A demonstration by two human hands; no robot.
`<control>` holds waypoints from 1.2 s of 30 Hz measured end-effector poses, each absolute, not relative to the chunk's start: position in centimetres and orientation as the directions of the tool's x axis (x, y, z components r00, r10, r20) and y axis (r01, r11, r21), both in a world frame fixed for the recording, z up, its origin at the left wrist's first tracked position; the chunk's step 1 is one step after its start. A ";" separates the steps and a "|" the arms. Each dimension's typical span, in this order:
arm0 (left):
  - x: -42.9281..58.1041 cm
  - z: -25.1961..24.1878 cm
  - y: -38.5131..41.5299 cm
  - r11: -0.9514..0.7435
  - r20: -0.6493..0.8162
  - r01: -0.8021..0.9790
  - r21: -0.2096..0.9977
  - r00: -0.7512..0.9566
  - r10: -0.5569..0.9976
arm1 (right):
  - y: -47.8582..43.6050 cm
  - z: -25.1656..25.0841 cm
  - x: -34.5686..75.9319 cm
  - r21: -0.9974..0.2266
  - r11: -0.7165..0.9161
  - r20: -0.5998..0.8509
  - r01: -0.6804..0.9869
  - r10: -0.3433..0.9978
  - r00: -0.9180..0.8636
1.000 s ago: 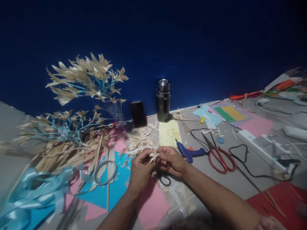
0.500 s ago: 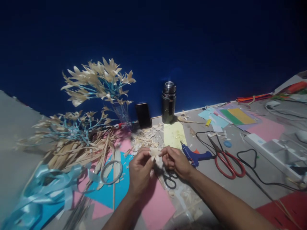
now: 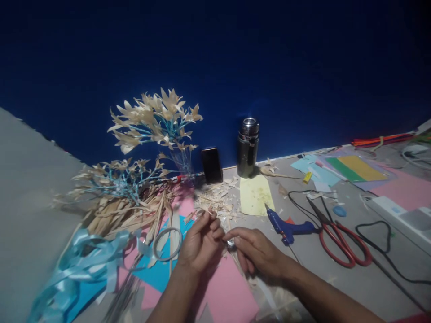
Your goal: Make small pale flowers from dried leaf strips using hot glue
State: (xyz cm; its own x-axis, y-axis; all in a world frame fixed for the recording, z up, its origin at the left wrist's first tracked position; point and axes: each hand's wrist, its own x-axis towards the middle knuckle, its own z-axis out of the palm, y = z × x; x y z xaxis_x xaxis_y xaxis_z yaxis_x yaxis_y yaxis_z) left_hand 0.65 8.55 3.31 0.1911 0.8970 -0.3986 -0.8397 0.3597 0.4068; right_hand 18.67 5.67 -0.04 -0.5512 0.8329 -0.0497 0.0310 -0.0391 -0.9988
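Observation:
My left hand [image 3: 204, 242] is raised over the table with its fingers curled, thumb and fingertips pinching a small cream piece of dried husk [image 3: 203, 212]. Just right of it, my right hand [image 3: 257, 251] is closed low over the small scissors. Only a shiny metal bit of the scissors [image 3: 230, 243] shows by the fingers; their black handles are hidden. Under the hands lie pink paper [image 3: 232, 287] and pale scraps. A blue glue gun [image 3: 286, 226] rests right of my right hand, with large red-handled scissors [image 3: 343, 242] beyond it.
Husk flowers on blue stems [image 3: 155, 116] stand at the back left, near a phone [image 3: 212, 165] and a steel flask [image 3: 248, 148]. Blue ribbon [image 3: 77, 269] and a tape roll [image 3: 167, 244] lie left. A white power strip [image 3: 400, 220] and black cable [image 3: 373, 224] occupy the right.
My hands have come apart from the husk piece they both held; the left keeps a piece. The right has lowered over the small scissors. The view has swung slightly left.

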 end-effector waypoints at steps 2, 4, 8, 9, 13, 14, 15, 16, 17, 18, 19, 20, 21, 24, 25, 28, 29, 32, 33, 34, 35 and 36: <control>0.7 3.3 8.6 0.352 -0.393 -0.836 0.421 0.182 0.901 | 5.7 0.1 18.7 -0.998 -0.059 -0.062 0.024 0.837 -0.544; 0.7 3.3 8.6 0.346 -0.383 -0.832 0.433 0.178 0.906 | 5.7 0.1 18.8 -0.998 -0.063 -0.064 0.021 0.843 -0.533; 0.6 3.0 8.7 0.351 -0.352 -0.812 0.466 0.194 0.916 | 5.7 0.0 18.8 -0.998 -0.059 -0.059 0.016 0.846 -0.530; 0.6 2.9 8.7 0.350 -0.342 -0.808 0.474 0.198 0.919 | 5.7 -0.1 18.8 -0.998 -0.061 -0.059 0.014 0.846 -0.529; 0.4 2.8 8.7 0.342 -0.312 -0.799 0.495 0.204 0.928 | 5.8 -0.2 18.8 -0.998 -0.054 -0.055 0.016 0.850 -0.524; 0.4 2.8 8.7 0.346 -0.312 -0.796 0.498 0.208 0.927 | 5.8 -0.2 18.8 -0.998 -0.053 -0.054 0.016 0.850 -0.524; 0.4 2.7 8.7 0.349 -0.314 -0.793 0.499 0.210 0.926 | 5.8 -0.2 18.8 -0.998 -0.055 -0.054 0.013 0.850 -0.525; 0.4 2.8 8.7 0.350 -0.315 -0.791 0.501 0.210 0.925 | 5.8 -0.2 18.8 -0.998 -0.057 -0.055 0.011 0.848 -0.527; 0.4 2.8 8.7 0.350 -0.316 -0.790 0.504 0.208 0.925 | 5.8 -0.2 18.8 -0.998 -0.060 -0.057 0.011 0.847 -0.528; 0.4 2.8 8.7 0.347 -0.315 -0.789 0.508 0.204 0.927 | 5.8 -0.2 18.8 -0.998 -0.060 -0.056 0.011 0.846 -0.531; 0.4 2.8 8.6 0.342 -0.313 -0.787 0.513 0.199 0.929 | 5.8 -0.2 18.8 -0.998 -0.056 -0.053 0.011 0.845 -0.533; 0.4 2.7 8.6 0.338 -0.310 -0.785 0.520 0.196 0.930 | 5.8 -0.2 18.8 -0.999 -0.051 -0.049 0.010 0.844 -0.535; 0.4 2.7 8.6 0.334 -0.306 -0.781 0.528 0.192 0.932 | 5.8 -0.2 18.8 -0.999 -0.047 -0.045 0.009 0.844 -0.534; 0.4 2.7 8.5 0.322 -0.295 -0.767 0.555 0.180 0.938 | 5.8 -0.4 18.8 -0.999 -0.050 -0.047 0.007 0.849 -0.526; 0.4 2.7 8.5 0.316 -0.291 -0.762 0.565 0.175 0.941 | 5.8 -0.4 18.8 -0.999 -0.053 -0.050 0.008 0.852 -0.522; 0.4 2.7 8.5 0.299 -0.282 -0.753 0.586 0.157 0.947 | 5.8 -0.3 18.8 -0.998 -0.060 -0.054 0.005 0.853 -0.519; 0.4 2.8 8.6 0.294 -0.282 -0.753 0.588 0.150 0.948 | 5.8 -0.3 18.8 -0.998 -0.063 -0.056 0.004 0.853 -0.519; 0.5 2.8 8.6 0.284 -0.282 -0.756 0.590 0.137 0.950 | 5.8 -0.2 18.7 -0.997 -0.079 -0.066 -0.003 0.853 -0.517; 0.5 2.8 8.6 0.280 -0.278 -0.755 0.592 0.134 0.951 | 5.8 -0.2 18.7 -0.997 -0.083 -0.069 -0.004 0.855 -0.514; 0.5 2.7 8.6 0.276 -0.273 -0.753 0.597 0.133 0.953 | 5.8 -0.2 18.7 -0.996 -0.086 -0.072 -0.005 0.857 -0.510; 0.5 2.7 8.6 0.273 -0.268 -0.751 0.602 0.132 0.954 | 5.8 -0.2 18.7 -0.996 -0.091 -0.076 -0.005 0.859 -0.507; 0.5 2.7 8.5 0.268 -0.263 -0.749 0.605 0.130 0.956 | 5.8 -0.3 18.7 -0.995 -0.096 -0.080 -0.005 0.860 -0.504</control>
State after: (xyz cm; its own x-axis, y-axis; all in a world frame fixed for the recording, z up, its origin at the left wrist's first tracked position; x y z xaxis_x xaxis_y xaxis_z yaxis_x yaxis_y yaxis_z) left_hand 0.54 8.54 2.67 0.1302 0.9560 -0.2627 -0.7495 0.2684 0.6052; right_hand 18.75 5.85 -0.26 -0.5041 0.8600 -0.0800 -0.0055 -0.0958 -0.9954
